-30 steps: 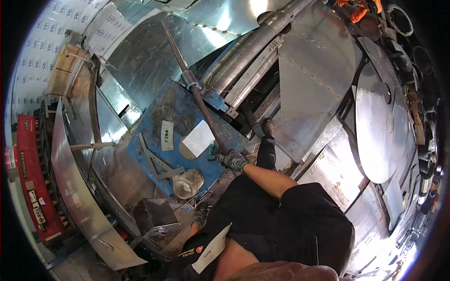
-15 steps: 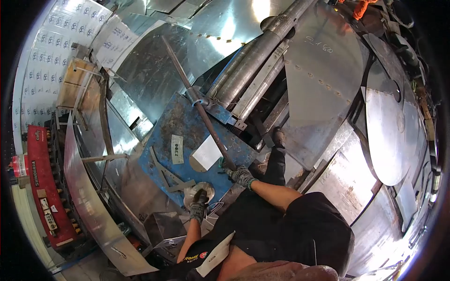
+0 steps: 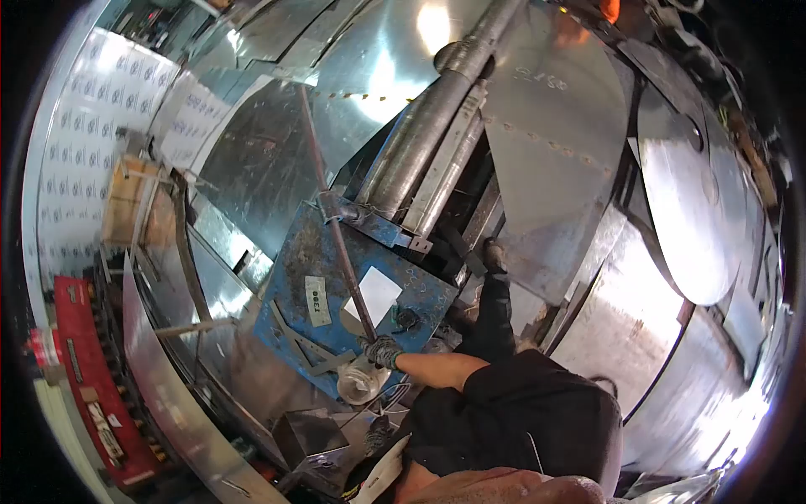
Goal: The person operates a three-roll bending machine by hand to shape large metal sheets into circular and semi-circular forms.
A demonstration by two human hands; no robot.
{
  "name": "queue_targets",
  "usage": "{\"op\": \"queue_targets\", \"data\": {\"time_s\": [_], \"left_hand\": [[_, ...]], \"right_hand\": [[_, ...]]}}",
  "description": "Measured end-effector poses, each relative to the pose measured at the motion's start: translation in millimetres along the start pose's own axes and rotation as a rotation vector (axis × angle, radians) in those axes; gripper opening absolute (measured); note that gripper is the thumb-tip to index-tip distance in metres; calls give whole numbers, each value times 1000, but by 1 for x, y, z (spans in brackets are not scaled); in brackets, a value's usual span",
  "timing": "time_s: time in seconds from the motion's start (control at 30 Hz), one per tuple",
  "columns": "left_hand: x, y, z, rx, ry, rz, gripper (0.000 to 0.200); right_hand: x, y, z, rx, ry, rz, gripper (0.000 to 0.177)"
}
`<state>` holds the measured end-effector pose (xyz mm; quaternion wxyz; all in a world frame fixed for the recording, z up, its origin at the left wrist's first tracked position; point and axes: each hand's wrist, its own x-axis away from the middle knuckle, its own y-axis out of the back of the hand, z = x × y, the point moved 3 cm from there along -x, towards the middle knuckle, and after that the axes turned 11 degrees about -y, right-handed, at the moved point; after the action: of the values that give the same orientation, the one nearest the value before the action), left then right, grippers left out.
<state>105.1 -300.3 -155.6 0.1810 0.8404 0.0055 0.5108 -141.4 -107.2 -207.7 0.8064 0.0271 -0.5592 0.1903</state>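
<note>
Head view: lever (image 3: 344, 260) crosses blue panel (image 3: 298, 252) amid sheet metal (image 3: 546, 168).

Lever bar (image 3: 336, 227) has swung. A second ago it ran 11-to-5 across the blue plate (image 3: 290, 260); now it's closer to 12-to-6, with the lower end pulled toward 7. Right hand (image 3: 383, 351) went with it, still clamped on the lower end, and now sits just at 1 o'clock of the clear jar (image 3: 359, 382). Left hand (image 3: 378, 437) was up on the jar half a second ago. It's now off the jar, down at its 6 o'clock.
</note>
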Motion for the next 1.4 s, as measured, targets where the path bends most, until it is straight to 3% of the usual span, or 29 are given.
{"op": "queue_targets", "data": {"time_s": [0.1,0.13,0.17,0.23,0.3,0.37,0.43,0.5,0.53,0.57,0.6,0.63,0.67,0.7,0.77,0.8,0.83,0.87,0.9,0.97,1.03,1.1,1.17,1.23,1.3,1.33,1.37,1.4], "left_hand": [[-8,3,-24,-29,-66,-6,60],[-9,1,-39,-38,-92,-7,61],[-12,0,-53,-47,-120,-6,61],[-19,-4,-79,-64,-181,-3,62],[-26,-11,-107,-85,-245,5,62],[-34,-22,-143,-105,-328,12,63],[-44,-40,-181,-102,-422,13,64],[-58,-56,-214,-153,-637,52,64],[-81,-58,-221,-160,-652,60,64],[-109,-62,-232,-246,-806,66,65],[-123,-66,-242,-328,-960,72,67],[-109,-77,-258,-320,-974,83,67],[-82,-89,-275,84,-707,198,68],[-59,-102,-284,471,-410,303,68],[-94,-111,-280,562,-445,351,69],[-99,-114,-281,414,-520,304,68],[-101,-117,-281,268,-590,253,67],[-104,-128,-284,29,-724,172,72],[-110,-140,-281,50,-711,167,72],[-131,-151,-268,116,-628,-183,79],[-144,-148,-265,160,-638,-223,66],[-190,-129,-248,-247,-938,-445,55],[-200,-100,-241,-22,-1166,-515,46],[-162,-97,-264,-323,-895,-604,38],[-115,-101,-292,-548,-649,-609,33],[-125,-103,-284,-596,-753,-686,27],[-131,-108,-283,-576,-734,-668,27],[-134,-107,-283,-588,-735,-710,26]], "right_hand": [[26,36,-1,92,48,39,74],[-67,7,-28,96,301,64,80],[-65,19,-19,73,321,55,80],[-52,65,8,316,332,157,83],[-41,107,6,52,512,97,84],[-166,133,-15,243,1118,-225,81],[-15,225,-41,-72,622,-349,81],[37,287,-99,-305,276,-347,61],[56,311,-137,-348,565,-688,65],[13,337,-192,-468,389,-646,65],[49,354,-230,-456,594,-905,64],[52,368,-289,-482,307,-895,66],[55,375,-351,-505,21,-871,70],[88,377,-400,-357,-71,-1035,72],[98,370,-504,-365,-150,-1196,71],[119,360,-536,-521,-396,-1051,73],[65,354,-626,-449,-364,-1213,73],[72,325,-646,-544,-430,-1142,69],[87,309,-663,-637,-496,-1070,67],[116,270,-626,-765,-532,-754,72],[107,240,-599,-718,-490,-634,64],[119,221,-510,-1098,-352,-581,55],[140,234,-404,-820,-341,-561,50],[106,252,-357,-653,-149,-588,47],[64,280,-299,-484,57,-629,55],[70,291,-258,-386,107,-662,58],[76,308,-207,-196,31,-759,61],[73,324,-162,-245,188,-659,62]]}}
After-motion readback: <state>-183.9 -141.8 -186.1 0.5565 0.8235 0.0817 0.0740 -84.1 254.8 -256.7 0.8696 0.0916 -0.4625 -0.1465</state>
